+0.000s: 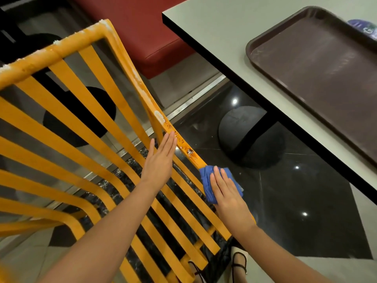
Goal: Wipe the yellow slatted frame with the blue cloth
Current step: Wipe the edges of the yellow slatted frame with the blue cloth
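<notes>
The yellow slatted frame (67, 119) fills the left and middle of the view, tilted, with white residue along its top rail and dark specks on its right side rail. My left hand (160, 162) lies flat with straight fingers against the slats beside that rail. My right hand (226, 190) presses the bunched blue cloth (210, 180) onto the right side rail, just below the speckled patch, fingers straight over the cloth.
A grey table (234, 37) with a dark edge stands at the right, carrying a brown tray (251, 50). A red bench seat (142, 27) is at the top. A round black table base (251, 137) sits on the glossy dark floor. Feet in strapped sandals (238, 262) show below.
</notes>
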Tool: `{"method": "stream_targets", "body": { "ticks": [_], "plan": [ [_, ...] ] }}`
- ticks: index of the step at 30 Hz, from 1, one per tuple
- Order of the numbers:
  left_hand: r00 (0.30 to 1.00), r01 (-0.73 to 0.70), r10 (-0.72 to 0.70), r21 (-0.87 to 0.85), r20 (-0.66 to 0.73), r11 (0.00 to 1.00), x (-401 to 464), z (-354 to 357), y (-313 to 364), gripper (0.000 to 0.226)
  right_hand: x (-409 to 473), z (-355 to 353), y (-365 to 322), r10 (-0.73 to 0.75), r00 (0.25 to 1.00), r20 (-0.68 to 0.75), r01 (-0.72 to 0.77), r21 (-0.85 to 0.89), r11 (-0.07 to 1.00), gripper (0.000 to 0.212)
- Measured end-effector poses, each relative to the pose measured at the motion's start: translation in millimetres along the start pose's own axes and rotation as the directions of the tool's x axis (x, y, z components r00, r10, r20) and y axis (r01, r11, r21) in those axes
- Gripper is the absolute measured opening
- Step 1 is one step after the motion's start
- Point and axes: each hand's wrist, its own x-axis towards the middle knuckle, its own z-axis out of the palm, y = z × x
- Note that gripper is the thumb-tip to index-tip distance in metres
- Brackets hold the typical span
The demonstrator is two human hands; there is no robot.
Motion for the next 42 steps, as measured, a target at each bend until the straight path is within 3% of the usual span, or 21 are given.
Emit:
{"method": "stream_targets", "body": {
  "ticks": [5,10,16,20,27,33,35,37,40,42],
  "plan": [
    [1.000,0.002,-0.002,-0.024,-0.001,1.000,0,-3,0,0.066,37,1,-21,0.035,0.999,0.014,-0.037,0.100,0.994,0.085],
    [1.000,-0.003,0.004,-0.020,0.009,1.000,2,-8,1,0.066,65,-2,-27,-0.026,0.998,0.059,0.014,0.193,0.981,0.075],
    [1.000,0.024,-0.024,-0.032,-0.005,0.999,0,-7,5,0.068,34,2,-15,0.014,0.998,0.067,-0.015,0.015,1.000,0.071],
    [1.000,0.008,-0.008,-0.025,0.003,1.000,0,-9,3,0.066,52,3,-29,0.041,0.999,0.035,-0.042,0.016,0.999,0.090],
    [1.000,0.012,-0.012,-0.038,-0.008,0.999,0,-8,3,0.066,39,-9,-19,-0.003,1.000,0.019,0.003,0.023,1.000,0.095],
    [1.000,-0.001,0.000,-0.069,-0.011,0.998,1,-7,1,0.066,46,-15,-24,0.014,1.000,0.027,-0.016,0.074,0.997,0.094],
    [1.000,-0.006,0.005,-0.076,-0.015,0.997,1,-7,-1,0.065,76,-19,-35,-0.052,0.997,0.052,0.043,0.176,0.983,0.081],
    [1.000,-0.018,0.017,-0.074,-0.018,0.997,3,-7,-3,0.065,94,-21,-42,-0.070,0.995,0.076,0.057,0.164,0.985,0.074],
    [1.000,-0.023,0.022,-0.072,-0.013,0.997,4,-6,-4,0.065,73,-15,-31,-0.035,0.999,0.036,0.030,0.117,0.993,0.083],
    [1.000,-0.012,0.010,-0.078,-0.025,0.997,2,-4,-3,0.068,45,-14,-23,-0.023,0.995,0.099,0.014,0.092,0.996,0.091]
  ]
}}
